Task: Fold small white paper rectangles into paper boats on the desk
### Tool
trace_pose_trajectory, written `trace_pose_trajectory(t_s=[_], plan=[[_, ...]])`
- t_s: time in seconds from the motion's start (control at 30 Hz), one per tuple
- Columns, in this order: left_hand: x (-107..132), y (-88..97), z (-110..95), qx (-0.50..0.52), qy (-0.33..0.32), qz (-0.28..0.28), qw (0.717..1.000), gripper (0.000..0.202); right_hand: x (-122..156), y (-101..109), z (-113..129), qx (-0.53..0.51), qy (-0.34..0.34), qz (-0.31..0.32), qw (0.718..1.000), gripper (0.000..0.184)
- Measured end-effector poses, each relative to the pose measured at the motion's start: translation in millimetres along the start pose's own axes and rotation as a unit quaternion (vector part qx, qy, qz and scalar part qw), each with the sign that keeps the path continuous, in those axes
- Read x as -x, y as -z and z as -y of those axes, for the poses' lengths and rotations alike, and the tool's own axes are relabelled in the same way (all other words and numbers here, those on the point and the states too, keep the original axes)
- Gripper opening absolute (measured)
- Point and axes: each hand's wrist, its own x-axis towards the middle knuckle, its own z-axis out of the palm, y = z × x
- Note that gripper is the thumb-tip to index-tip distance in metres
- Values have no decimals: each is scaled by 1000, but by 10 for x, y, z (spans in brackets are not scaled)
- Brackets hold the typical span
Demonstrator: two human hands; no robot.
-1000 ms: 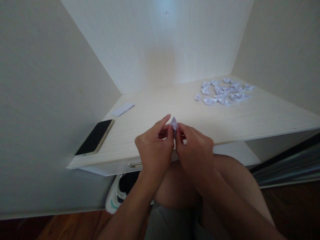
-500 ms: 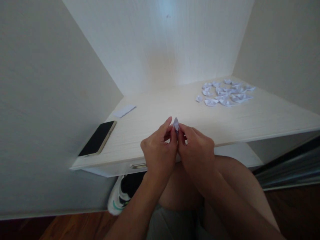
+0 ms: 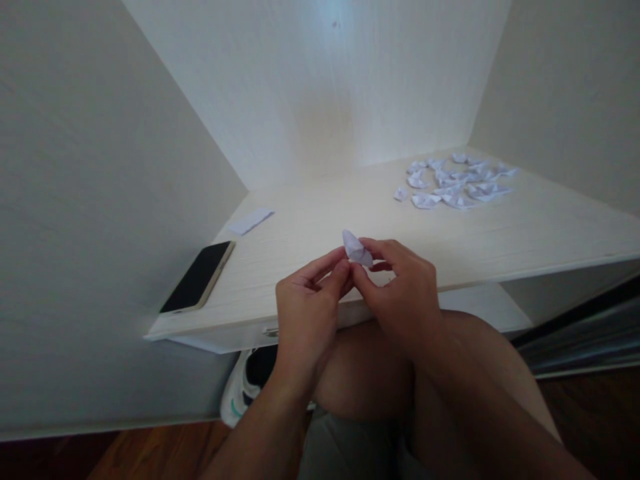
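Observation:
A small folded piece of white paper [image 3: 357, 248] is pinched between the fingertips of both hands just above the front edge of a pale wooden shelf [image 3: 320, 220]. My left hand [image 3: 307, 313] grips its lower left side with thumb and fingers pressed together. My right hand [image 3: 400, 290] holds its right side, fingers curled round it. Both forearms rest over my knees below the shelf.
A pile of several similar folded paper pieces [image 3: 457, 180] lies at the back right of the shelf. A black phone [image 3: 199, 276] lies near the front left edge, a flat paper slip [image 3: 250, 220] behind it. A shoe [image 3: 240, 393] sits under the shelf. Walls close in on three sides.
The paper piece has been turned from upright to tilted and spread wider. My right hand rose slightly and my left thumb slid lower; both hands stay together.

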Motion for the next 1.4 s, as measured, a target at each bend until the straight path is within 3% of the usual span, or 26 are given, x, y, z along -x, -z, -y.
trace_pose_trajectory(t_s=[0.13, 0.3, 0.43, 0.53, 0.9, 1.0, 1.2, 1.4], plan=[[-25, 76, 22, 0, -14, 8, 1000, 27, 3, 18, -22, -54, -45, 40, 997, 32], [-119, 264, 3, 8, -26, 82, 996, 53, -14, 85, -43, -153, -87, 105, 979, 28], [-138, 399, -55, -19, -28, 164, 986, 34, -47, 149, -11, -200, -84, 164, 962, 27], [-95, 437, -92, -40, -47, 152, 987, 23, -60, 166, 12, -232, -89, 184, 951, 25], [-17, 465, -140, -79, -69, 87, 991, 24, -45, 133, 16, -378, -205, 191, 882, 26], [-20, 490, -155, -68, -58, 87, 992, 22, -38, 110, 19, -408, -240, 188, 861, 31], [-46, 535, -217, -73, -21, 95, 993, 22, -27, 98, 18, -422, -272, 186, 844, 34], [-104, 580, -354, -162, -53, 140, 976, 21, -25, 107, 8, -427, -283, 188, 838, 33]])
